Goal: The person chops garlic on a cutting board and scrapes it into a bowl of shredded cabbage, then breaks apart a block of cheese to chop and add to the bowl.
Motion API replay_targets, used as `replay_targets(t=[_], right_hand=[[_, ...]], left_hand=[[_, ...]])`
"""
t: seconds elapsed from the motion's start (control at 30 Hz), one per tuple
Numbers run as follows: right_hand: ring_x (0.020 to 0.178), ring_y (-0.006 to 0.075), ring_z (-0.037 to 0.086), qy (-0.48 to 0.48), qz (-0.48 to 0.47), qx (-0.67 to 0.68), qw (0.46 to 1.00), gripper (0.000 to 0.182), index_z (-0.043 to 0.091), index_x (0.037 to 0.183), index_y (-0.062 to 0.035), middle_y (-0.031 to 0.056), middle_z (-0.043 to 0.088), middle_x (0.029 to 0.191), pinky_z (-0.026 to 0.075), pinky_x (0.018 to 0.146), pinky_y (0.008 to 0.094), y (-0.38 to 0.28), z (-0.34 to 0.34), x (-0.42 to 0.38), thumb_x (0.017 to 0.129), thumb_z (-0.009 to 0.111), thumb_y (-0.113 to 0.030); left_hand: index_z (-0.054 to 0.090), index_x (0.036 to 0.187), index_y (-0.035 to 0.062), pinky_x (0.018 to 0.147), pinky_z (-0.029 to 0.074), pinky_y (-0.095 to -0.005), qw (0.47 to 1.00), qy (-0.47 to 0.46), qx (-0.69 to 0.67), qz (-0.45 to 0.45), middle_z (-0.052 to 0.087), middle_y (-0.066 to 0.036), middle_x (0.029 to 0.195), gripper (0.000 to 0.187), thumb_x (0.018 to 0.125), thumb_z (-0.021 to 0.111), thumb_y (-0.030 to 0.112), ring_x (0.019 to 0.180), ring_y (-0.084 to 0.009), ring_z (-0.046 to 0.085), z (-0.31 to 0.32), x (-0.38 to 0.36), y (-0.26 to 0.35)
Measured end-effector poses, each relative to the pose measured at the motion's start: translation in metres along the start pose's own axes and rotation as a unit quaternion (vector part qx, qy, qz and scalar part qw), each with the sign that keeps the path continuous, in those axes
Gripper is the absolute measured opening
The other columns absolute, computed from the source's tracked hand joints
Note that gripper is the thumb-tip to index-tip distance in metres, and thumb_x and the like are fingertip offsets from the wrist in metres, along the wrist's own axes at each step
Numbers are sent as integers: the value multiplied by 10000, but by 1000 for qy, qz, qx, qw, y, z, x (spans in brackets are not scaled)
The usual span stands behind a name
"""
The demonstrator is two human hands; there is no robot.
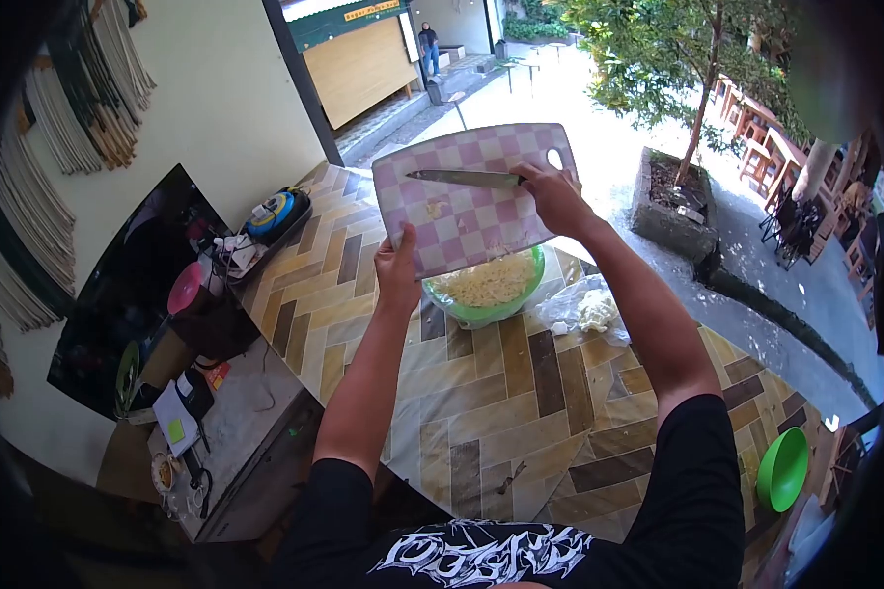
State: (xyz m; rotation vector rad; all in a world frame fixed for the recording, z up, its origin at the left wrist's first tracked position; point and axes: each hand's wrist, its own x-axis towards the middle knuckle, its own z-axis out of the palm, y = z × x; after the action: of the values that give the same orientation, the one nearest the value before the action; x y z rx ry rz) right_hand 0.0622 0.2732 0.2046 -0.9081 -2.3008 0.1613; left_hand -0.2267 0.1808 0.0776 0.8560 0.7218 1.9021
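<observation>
My left hand (397,267) grips the lower left edge of a pink-and-white checkered cutting board (452,211), thumb on its face. The board is tilted up over a green bowl (491,315) filled with pale shredded food (488,282). At the board's right side my right hand (558,201) is closed round the handle of a knife (467,178), whose blade lies across the upper part of the board and points left. A few pale scraps cling to the board's surface. Right of the bowl, a clear plastic bag (589,310) with whitish pieces rests on the tiled counter (501,393).
A second green bowl (783,470) stands at the counter's right edge. To the left are a dark screen (138,285), a pink round object (186,289) and a lower desk (255,412) with papers. Beyond the counter, a tree planter (673,201) and a distant person (429,49) appear.
</observation>
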Motion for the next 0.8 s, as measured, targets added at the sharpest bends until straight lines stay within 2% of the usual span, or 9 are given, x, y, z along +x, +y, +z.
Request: replay_targets(t=[0.1,0.2,0.33,0.4,0.47,0.5,0.6,0.63,0.8], right_hand=[[1232,389,635,3,-31,-19,999,506,675,1356,-112,181,675,1269,510,1039,489,26,16,-16,940,513,126],[1242,377,613,-77,-23,-47,996,572,689,1369,-165,164,666,1268,500,1052,494,48,18,-39,921,500,138],[1181,371,603,-120,40,-75,989,491,697,1371,-181,143,665,1227,470,1082,495,54,5,-66,992,517,74],[1199,377,607,-65,6,-52,996,328,675,1354,-157,148,678,1223,456,1079,515,69,3,-74,1078,523,-65],[1195,379,630,-41,85,-36,995,282,661,1339,-130,153,694,1228,447,1082,523,72,-3,-72,1092,530,-99],[1112,410,664,12,68,-21,997,262,663,1298,-43,218,696,1193,486,1014,498,71,-5,-73,1059,556,-41],[1070,437,671,49,115,9,992,249,652,1288,-18,243,695,1148,512,945,502,89,6,-72,1059,558,-46],[1041,435,675,53,100,28,993,253,672,1293,-82,190,709,1106,525,910,561,92,12,-75,1069,556,-67],[1171,347,622,-88,85,-58,991,340,677,1378,-149,138,677,1185,455,1055,489,77,30,-98,1073,539,-88]], left_hand=[[690,1270,44,979,598,-414,1000,7,-19,-4,748,-79,1233,334,1032,766,266,1111,-223,734,5,2,2],[680,1278,39,986,599,-428,999,22,-32,-4,745,-88,1239,346,1033,763,270,1116,-235,735,1,6,3],[702,1220,59,914,606,-398,998,38,-41,15,750,-57,1164,325,1010,796,287,1041,-197,735,-5,15,-2],[715,1188,72,877,608,-379,998,48,-38,11,753,-40,1127,308,999,812,295,1000,-175,735,-11,14,-6],[715,1183,75,875,606,-378,998,48,-39,-3,752,-40,1130,298,1002,808,294,994,-174,734,-16,13,-8],[714,1179,76,875,606,-378,998,47,-43,-1,752,-39,1129,296,1004,807,296,994,-174,734,-11,10,-7],[697,1211,62,919,599,-399,998,41,-51,5,746,-57,1174,323,1014,790,301,1046,-198,729,-5,0,-2],[681,1250,48,965,593,-422,998,36,-53,5,738,-74,1220,355,1023,777,303,1100,-223,724,-9,1,-4],[654,1307,41,1024,580,-445,998,48,-39,-14,721,-84,1292,391,1036,757,304,1182,-238,706,-15,6,-1]])
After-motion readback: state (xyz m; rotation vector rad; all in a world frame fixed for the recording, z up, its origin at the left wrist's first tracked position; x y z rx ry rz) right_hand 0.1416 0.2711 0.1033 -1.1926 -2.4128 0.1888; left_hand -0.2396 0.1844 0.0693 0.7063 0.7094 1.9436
